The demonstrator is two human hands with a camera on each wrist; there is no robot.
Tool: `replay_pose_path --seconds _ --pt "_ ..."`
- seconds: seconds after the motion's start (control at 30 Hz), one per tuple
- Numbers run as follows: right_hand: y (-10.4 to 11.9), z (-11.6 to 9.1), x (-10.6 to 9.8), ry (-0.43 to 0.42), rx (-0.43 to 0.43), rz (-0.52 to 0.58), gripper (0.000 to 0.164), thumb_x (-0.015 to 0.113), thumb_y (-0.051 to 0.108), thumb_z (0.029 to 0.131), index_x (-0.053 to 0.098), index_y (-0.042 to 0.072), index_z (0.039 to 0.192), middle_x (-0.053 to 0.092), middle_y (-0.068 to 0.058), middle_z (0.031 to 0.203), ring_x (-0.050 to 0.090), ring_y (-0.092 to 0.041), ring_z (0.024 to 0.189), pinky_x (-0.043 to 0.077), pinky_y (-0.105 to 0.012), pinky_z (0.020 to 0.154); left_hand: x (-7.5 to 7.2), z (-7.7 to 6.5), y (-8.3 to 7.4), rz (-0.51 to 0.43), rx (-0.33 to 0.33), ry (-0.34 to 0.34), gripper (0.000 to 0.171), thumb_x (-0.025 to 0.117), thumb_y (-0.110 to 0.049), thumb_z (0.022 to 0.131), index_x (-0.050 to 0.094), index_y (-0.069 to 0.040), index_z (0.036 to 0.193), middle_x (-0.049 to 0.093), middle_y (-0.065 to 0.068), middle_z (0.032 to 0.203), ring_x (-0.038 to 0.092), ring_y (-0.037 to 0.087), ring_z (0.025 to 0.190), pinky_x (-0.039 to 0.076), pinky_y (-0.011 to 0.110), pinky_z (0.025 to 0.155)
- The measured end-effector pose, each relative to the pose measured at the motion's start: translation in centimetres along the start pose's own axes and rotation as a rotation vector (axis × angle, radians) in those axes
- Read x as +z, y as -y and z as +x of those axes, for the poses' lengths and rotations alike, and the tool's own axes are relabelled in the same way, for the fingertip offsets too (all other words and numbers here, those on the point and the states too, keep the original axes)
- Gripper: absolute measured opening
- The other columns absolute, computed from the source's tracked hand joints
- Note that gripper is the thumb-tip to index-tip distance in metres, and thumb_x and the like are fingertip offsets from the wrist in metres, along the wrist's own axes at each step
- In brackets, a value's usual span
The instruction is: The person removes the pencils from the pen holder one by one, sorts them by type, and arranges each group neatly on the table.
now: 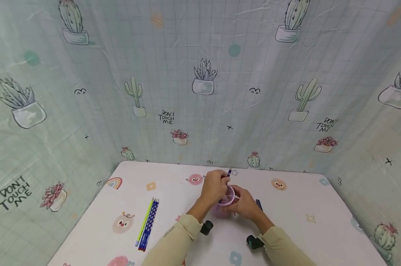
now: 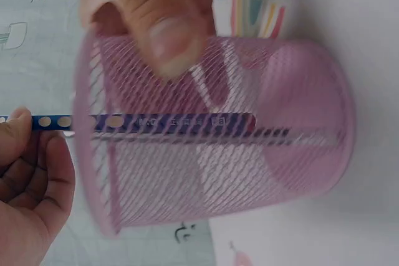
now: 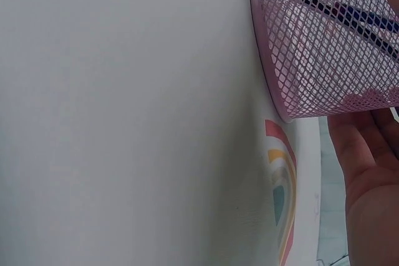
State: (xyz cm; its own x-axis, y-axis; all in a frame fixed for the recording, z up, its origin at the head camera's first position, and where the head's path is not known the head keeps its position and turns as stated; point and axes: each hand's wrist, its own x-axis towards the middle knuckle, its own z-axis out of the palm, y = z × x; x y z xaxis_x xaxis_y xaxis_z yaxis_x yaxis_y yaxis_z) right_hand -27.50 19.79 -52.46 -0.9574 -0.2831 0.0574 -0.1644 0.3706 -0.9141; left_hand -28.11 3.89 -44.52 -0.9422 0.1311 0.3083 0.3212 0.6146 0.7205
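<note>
A pink mesh pencil cup stands on the table, with my right hand gripping its side; in the left wrist view the right thumb presses the mesh near the rim. My left hand is above the cup's mouth and pinches a dark blue pencil with white dots. That pencil points tip up, its red lower end inside the cup and above the base. Beside it a thin dark pen or pencil leans inside the cup, also visible in the right wrist view through the mesh.
To the left, a yellow-green pencil lies next to several blue dotted pencils. Some dark sticks, perhaps pens, lie just beyond the right hand. A patterned cloth hangs behind the white printed table.
</note>
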Motion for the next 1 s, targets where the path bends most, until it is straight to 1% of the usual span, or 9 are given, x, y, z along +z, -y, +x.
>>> replay_pose_path --seconds 0.07,0.17,0.37,0.5,0.67,0.77,0.87,1.0 --pt "-0.1 0.0 0.1 -0.005 0.001 0.010 0.083 0.096 0.012 0.072 0.056 0.004 0.143 0.062 -0.018 0.143 0.064 -0.036 0.130 0.058 -0.039 0.103 -0.4 0.3 0.1 -0.046 0.008 -0.009 0.011 0.070 -0.011 0.099 0.077 -0.004 0.098 0.075 0.006 0.086 0.064 0.013 0.076 0.057 0.024 0.067" --pt "-0.1 0.0 0.1 -0.004 0.000 0.020 0.083 0.096 0.011 0.070 0.056 0.004 0.142 0.063 -0.018 0.142 0.064 -0.038 0.130 0.059 -0.041 0.102 -1.1 0.6 0.0 -0.092 0.016 -0.021 0.011 0.069 -0.010 0.099 0.076 -0.002 0.098 0.075 0.008 0.086 0.061 0.011 0.073 0.054 0.022 0.063" --pt "0.1 0.0 0.1 -0.009 0.021 0.001 0.085 0.098 0.014 0.068 0.057 0.006 0.142 0.064 -0.016 0.141 0.064 -0.035 0.131 0.058 -0.040 0.104 -2.7 1.1 -0.5 -0.130 0.035 -0.061 0.012 0.068 -0.008 0.099 0.076 0.001 0.097 0.074 0.011 0.085 0.058 0.012 0.071 0.050 0.021 0.060" --pt "0.2 -0.1 0.0 0.000 0.010 0.016 0.085 0.097 0.011 0.068 0.056 0.004 0.142 0.064 -0.018 0.141 0.064 -0.036 0.130 0.059 -0.037 0.101 -3.6 1.3 -0.8 -0.145 0.041 -0.080 0.012 0.068 -0.009 0.099 0.076 0.001 0.097 0.075 0.012 0.086 0.059 0.012 0.071 0.051 0.021 0.061" --pt "0.1 -0.1 0.0 0.018 -0.002 0.030 0.084 0.096 0.009 0.069 0.055 0.002 0.142 0.063 -0.021 0.141 0.065 -0.037 0.129 0.061 -0.030 0.096 -4.3 1.4 -0.8 -0.137 0.029 -0.078 0.012 0.069 -0.010 0.099 0.076 0.000 0.099 0.076 0.012 0.086 0.061 0.012 0.072 0.053 0.023 0.063" --pt "0.2 0.0 0.0 0.019 0.009 0.036 0.084 0.097 0.009 0.069 0.056 0.002 0.142 0.063 -0.020 0.140 0.066 -0.036 0.127 0.061 -0.029 0.092 -4.6 1.4 -0.7 -0.128 0.030 -0.076 0.011 0.069 -0.010 0.099 0.075 0.000 0.098 0.075 0.011 0.085 0.060 0.012 0.072 0.053 0.024 0.064" --pt "0.2 0.0 0.1 0.007 0.027 0.023 0.085 0.097 0.010 0.068 0.056 0.004 0.142 0.064 -0.018 0.140 0.066 -0.034 0.127 0.061 -0.032 0.095 -4.9 1.5 -0.6 -0.126 0.034 -0.080 0.011 0.070 -0.009 0.098 0.075 0.001 0.097 0.074 0.011 0.084 0.059 0.012 0.071 0.052 0.024 0.063" --pt "0.1 0.1 0.0 -0.009 0.029 0.001 0.085 0.098 0.012 0.068 0.057 0.005 0.142 0.066 -0.015 0.139 0.065 -0.034 0.129 0.058 -0.041 0.104 -5.4 1.6 -0.7 -0.144 0.029 -0.082 0.012 0.069 -0.009 0.098 0.075 0.002 0.097 0.074 0.012 0.083 0.059 0.011 0.069 0.052 0.023 0.061"
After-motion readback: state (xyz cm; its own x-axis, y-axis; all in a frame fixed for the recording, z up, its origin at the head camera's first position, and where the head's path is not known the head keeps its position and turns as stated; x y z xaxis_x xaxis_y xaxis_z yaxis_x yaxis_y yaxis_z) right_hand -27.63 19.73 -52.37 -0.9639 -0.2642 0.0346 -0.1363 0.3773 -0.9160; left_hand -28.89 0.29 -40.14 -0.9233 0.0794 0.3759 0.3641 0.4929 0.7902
